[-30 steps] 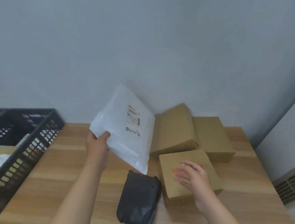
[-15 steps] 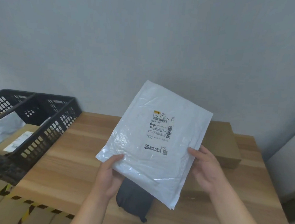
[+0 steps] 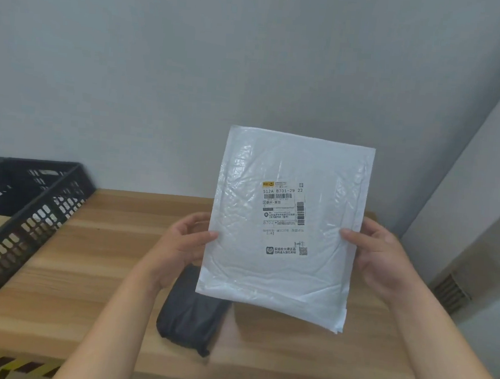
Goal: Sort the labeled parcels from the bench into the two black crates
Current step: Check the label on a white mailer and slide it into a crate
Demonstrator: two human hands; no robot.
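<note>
The person holds a white poly mailer upright above the wooden bench, its shipping label facing the camera. The left hand pinches its left edge and the right hand pinches its right edge. A black bagged parcel lies unsorted on the bench below. The black crates at the left seem to hold something already, so sorting looks partly done.
</note>
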